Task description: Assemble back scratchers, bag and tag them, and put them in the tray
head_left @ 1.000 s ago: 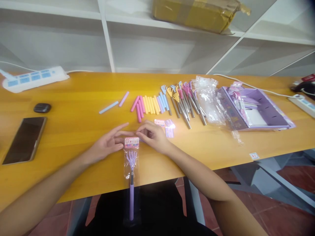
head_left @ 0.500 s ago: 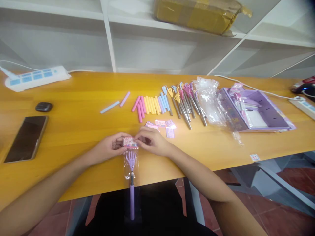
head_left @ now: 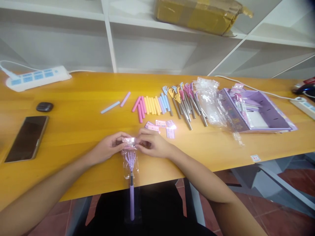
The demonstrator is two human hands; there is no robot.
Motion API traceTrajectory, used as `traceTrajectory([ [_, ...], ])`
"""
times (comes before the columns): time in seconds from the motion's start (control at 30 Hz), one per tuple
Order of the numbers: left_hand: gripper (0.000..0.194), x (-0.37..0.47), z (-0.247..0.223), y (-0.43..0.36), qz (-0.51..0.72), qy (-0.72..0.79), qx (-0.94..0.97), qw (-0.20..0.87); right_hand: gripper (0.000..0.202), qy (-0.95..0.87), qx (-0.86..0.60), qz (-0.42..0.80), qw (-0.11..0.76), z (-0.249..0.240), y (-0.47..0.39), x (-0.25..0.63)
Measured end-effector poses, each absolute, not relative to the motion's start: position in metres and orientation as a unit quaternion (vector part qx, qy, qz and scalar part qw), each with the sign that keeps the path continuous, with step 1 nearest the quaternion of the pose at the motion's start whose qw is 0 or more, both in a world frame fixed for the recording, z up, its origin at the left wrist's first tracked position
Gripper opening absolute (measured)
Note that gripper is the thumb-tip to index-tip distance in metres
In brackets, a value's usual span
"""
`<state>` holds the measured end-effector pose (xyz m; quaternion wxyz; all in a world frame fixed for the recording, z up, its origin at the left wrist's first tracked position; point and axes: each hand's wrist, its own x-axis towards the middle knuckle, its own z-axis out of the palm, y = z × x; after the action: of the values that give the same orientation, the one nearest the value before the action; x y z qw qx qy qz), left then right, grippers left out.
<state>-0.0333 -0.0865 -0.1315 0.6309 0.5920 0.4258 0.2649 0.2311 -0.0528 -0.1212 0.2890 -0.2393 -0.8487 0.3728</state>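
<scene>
A purple back scratcher [head_left: 132, 200] lies inside a clear plastic bag [head_left: 137, 209] that hangs over the table's front edge. At the bag's top is a small pink printed card [head_left: 129, 143], shiny under the plastic. My left hand [head_left: 112, 147] pinches the card end from the left. My right hand [head_left: 152, 143] is closed on its right side, thumb and fingers at the corner. Just beyond my right hand lie several small printed cards [head_left: 160, 123]. Farther back are coloured handle tubes [head_left: 150, 105] in a row and a heap of back scratcher heads on metal rods [head_left: 185, 111].
To the right, clear plastic bags [head_left: 209, 101] lie beside a purple box [head_left: 278, 113]. A phone [head_left: 27, 139], a black earbud-like case [head_left: 44, 107] and a power strip [head_left: 39, 78] are at left. White shelves with a taped carton [head_left: 197, 14] stand behind.
My right hand's fingers have shifted to the card's right edge, and the card has tilted and now reflects light. The bagged back scratcher stays almost where it was.
</scene>
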Motion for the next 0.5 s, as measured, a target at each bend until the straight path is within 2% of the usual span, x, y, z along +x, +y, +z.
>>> traceTrajectory([
  [0.2, 0.030, -0.030, -0.132, -0.088, 0.272, 0.419, 0.593, 0.632, 0.030, -0.768, -0.339, 0.435, 0.327, -0.134, -0.059, 0.221],
  [0.3, 0.030, -0.028, -0.130, -0.089, 0.262, 0.422, 0.589, 0.638, 0.034, -0.748, -0.329, 0.489, 0.305, -0.138, -0.062, 0.215],
  [0.4, 0.031, -0.027, -0.129, -0.089, 0.258, 0.428, 0.584, 0.639, 0.047, -0.758, -0.313, 0.491, 0.294, -0.140, -0.064, 0.211],
  [0.5, 0.032, -0.027, -0.129, -0.090, 0.256, 0.433, 0.584, 0.637, 0.048, -0.758, -0.306, 0.500, 0.286, -0.139, -0.064, 0.211],
])
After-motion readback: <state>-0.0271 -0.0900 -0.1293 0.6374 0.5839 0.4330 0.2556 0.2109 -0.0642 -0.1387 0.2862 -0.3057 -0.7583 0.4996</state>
